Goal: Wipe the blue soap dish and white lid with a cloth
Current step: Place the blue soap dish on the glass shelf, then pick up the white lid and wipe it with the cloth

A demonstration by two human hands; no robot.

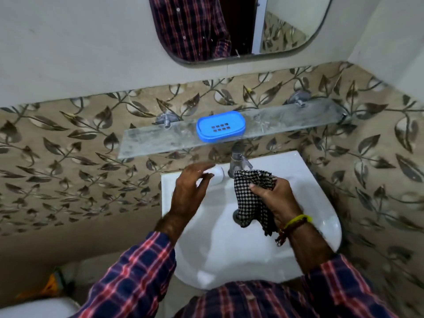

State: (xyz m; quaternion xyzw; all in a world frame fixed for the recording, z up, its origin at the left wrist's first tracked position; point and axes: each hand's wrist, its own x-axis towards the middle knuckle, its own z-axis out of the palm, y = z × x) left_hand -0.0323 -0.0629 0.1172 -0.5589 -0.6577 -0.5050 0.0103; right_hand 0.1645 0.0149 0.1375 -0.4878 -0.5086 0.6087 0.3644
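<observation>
Leaf-patterned tiled wall [68, 171] behind everything, plain plaster above it. Rounded mirror [286, 26] up top, reflecting a plaid shirt. White basin [316, 203] below, fixed against the tiles, with a chrome tap [237, 160] at its back edge. Glass shelf [286, 120] mounted just above the tap on 2 metal brackets, cloudy and streaked. Plaid sleeves [128, 278] reaching in from the bottom of the view.

Checked black-and-white cloth [250, 200] bunched over the basin, just in front of the tap, hanging down from the right hand [273, 198]. Right hand curled round the cloth, thumb pressed across it, a yellow band at the wrist.

Left hand [190, 187] spread loosely with fingers relaxed, gripping nothing, fingertips reaching to the white lid [216, 174]; contact hard to judge. White lid lying on the basin's back ledge, left of the tap, partly covered by those fingers.

Blue soap dish [220, 126] sitting on the glass shelf, near its middle, above and well apart from both hands, drain slots in 2 rows showing in its top.
</observation>
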